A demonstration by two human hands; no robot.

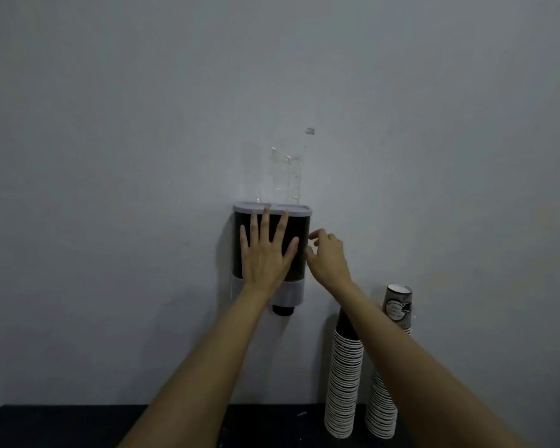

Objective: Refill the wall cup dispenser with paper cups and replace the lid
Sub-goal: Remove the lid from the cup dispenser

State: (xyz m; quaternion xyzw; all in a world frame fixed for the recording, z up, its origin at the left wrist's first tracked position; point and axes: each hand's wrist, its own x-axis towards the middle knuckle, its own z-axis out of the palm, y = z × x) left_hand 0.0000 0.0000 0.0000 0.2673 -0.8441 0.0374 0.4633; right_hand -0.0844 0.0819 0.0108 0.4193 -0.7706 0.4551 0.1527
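1. Fingers point(265, 221) of the left hand point(265, 253) are lying straight and spread apart, pressing flat against the dark front of the cup dispenser point(299, 240).
2. Over at the dispenser's right edge, the right hand point(327, 257) is hovering with its fingers loosely curled and its thumb and forefinger slightly apart, gripping nothing that I can make out; whether the tips are touching the casing I cannot tell.
3. That dispenser is hanging on the grey wall point(110, 156), with the pale lid point(291, 208) sitting on its top and a pale band across its lower part.
4. A dark cup bottom point(283, 310) is poking out underneath.
5. Something clear and glossy point(286, 176) is clinging to the wall just above the lid.
6. Two tall stacks of paper cups point(345, 383) are standing upside down on the dark surface point(62, 425) to the lower right, partly behind the right forearm.
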